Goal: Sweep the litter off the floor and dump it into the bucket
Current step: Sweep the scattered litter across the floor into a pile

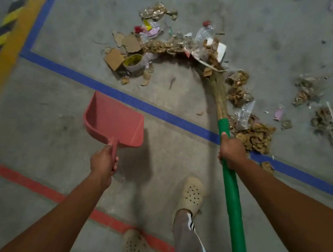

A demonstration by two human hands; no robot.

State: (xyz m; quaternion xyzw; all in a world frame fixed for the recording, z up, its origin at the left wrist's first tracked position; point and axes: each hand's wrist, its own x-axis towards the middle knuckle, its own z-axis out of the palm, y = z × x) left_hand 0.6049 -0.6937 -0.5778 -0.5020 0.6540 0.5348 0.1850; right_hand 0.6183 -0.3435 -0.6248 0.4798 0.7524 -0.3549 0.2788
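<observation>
Your right hand (230, 153) grips the broom (233, 206), pointing from lower right up-frame, bristles curling left into litter (172, 46); your left hand (103, 163) grips the dustpan (113, 119), mouth up-frame.

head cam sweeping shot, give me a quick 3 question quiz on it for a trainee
1. True or false: the red dustpan already holds litter.
2. The right hand grips: A) the broom by its green handle B) the dustpan's handle C) nothing
3. Fill in: the litter pile lies beyond the ____ floor line.
Key: 1 false, it is empty. 2 A. 3 blue.
</observation>
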